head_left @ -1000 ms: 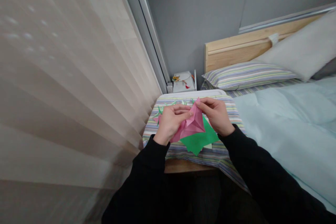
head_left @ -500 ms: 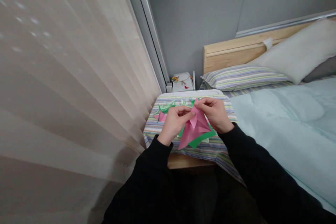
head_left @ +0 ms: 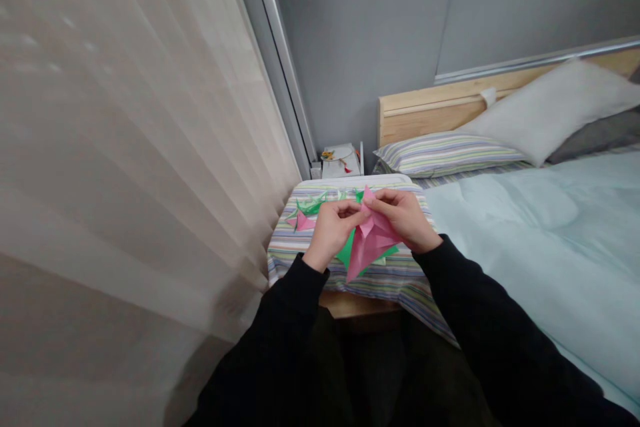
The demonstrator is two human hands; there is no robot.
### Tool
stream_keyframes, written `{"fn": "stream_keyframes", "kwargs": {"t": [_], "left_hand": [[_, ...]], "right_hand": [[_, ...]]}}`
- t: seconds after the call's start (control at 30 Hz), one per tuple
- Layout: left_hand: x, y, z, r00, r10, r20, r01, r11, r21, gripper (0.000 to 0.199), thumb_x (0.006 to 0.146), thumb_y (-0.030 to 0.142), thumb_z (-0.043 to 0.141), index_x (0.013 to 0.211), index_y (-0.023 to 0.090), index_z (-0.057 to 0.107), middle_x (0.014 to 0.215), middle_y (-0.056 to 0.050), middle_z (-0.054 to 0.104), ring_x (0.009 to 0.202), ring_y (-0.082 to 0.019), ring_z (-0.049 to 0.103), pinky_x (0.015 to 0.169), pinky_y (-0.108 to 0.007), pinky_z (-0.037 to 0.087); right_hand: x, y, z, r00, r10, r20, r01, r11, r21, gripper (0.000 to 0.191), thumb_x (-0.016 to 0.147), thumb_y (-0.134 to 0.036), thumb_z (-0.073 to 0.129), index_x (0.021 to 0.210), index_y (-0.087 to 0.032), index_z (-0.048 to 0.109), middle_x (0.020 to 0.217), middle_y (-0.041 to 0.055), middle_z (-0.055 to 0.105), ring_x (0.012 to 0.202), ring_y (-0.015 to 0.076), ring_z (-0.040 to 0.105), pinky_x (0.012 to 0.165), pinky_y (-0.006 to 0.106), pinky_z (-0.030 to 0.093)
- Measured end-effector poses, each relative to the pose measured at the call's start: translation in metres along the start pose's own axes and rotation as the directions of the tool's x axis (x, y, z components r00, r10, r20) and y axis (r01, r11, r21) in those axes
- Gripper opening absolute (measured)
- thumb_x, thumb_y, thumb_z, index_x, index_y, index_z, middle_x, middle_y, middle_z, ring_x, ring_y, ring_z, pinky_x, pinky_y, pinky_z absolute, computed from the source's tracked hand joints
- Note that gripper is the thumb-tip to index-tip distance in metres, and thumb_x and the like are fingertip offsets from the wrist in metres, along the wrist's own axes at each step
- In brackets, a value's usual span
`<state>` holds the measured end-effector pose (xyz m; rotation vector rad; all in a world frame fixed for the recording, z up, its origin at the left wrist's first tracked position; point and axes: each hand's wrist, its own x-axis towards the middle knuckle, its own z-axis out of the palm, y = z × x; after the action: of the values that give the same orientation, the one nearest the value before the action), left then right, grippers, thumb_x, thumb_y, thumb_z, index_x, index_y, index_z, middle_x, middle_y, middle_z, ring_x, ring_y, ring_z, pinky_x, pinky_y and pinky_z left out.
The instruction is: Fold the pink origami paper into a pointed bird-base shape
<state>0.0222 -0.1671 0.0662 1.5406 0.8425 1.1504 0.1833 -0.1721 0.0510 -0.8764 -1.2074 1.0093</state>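
Note:
My left hand [head_left: 333, 233] and my right hand [head_left: 403, 217] pinch a folded pink origami paper [head_left: 373, 240] between fingers and thumbs, its point hanging toward me. Under it, a sheet of green paper [head_left: 346, 250] lies partly hidden on a striped cloth [head_left: 350, 283]. Beyond my left hand are a small folded pink paper piece [head_left: 301, 221] and spiky green folded paper [head_left: 313, 207], both apart from my fingers.
A sheer beige curtain [head_left: 125, 147] fills the left side. To the right lies a bed with a pale blue duvet [head_left: 530, 240], pillows [head_left: 447, 153] and a wooden headboard [head_left: 430, 110]. A white box [head_left: 341, 163] stands beyond the cloth by the wall.
The pink paper has been refolded and now sits closer to my right hand, covering more of the green sheet. My hands have drawn closer together, and the view has swung slightly left.

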Motion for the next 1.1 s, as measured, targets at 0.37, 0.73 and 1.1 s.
{"fn": "stream_keyframes", "kwargs": {"t": [0.37, 0.73, 1.1], "left_hand": [[0.011, 0.002, 0.016, 0.981, 0.160, -0.112, -0.166, 0.985, -0.051, 0.022, 0.072, 0.034, 0.088, 0.076, 0.017, 0.075, 0.072, -0.001, 0.071, 0.066, -0.013, 0.060, 0.067, -0.027, 0.050], [0.045, -0.041, 0.016, 0.974, 0.176, -0.141, -0.186, 0.980, -0.069, 0.009, 0.077, 0.026, 0.082, 0.076, 0.018, 0.079, 0.074, -0.003, 0.076, 0.071, -0.017, 0.066, 0.073, -0.031, 0.054], [0.025, -0.034, -0.007, 0.967, 0.193, -0.167, -0.205, 0.977, -0.056, 0.008, 0.081, 0.024, 0.080, 0.077, 0.019, 0.076, 0.078, -0.001, 0.073, 0.072, -0.015, 0.064, 0.070, -0.028, 0.052]], "right_hand": [[-0.002, -0.017, -0.015, 0.997, -0.049, 0.054, 0.057, 0.986, -0.156, 0.032, 0.071, -0.047, 0.086, 0.068, -0.017, 0.076, 0.068, 0.0025, 0.072, 0.064, 0.0141, 0.057, 0.064, 0.030, 0.043], [0.026, 0.019, -0.030, 0.994, -0.014, 0.104, 0.032, 0.985, -0.170, 0.036, 0.069, -0.051, 0.090, 0.066, -0.018, 0.075, 0.065, 0.0018, 0.069, 0.060, 0.0139, 0.055, 0.057, 0.028, 0.042], [0.011, 0.017, 0.000, 0.983, -0.145, 0.108, 0.174, 0.925, -0.337, 0.019, 0.085, -0.037, 0.077, 0.072, -0.023, 0.078, 0.070, 0.0028, 0.074, 0.066, 0.0186, 0.063, 0.064, 0.032, 0.047]]}}
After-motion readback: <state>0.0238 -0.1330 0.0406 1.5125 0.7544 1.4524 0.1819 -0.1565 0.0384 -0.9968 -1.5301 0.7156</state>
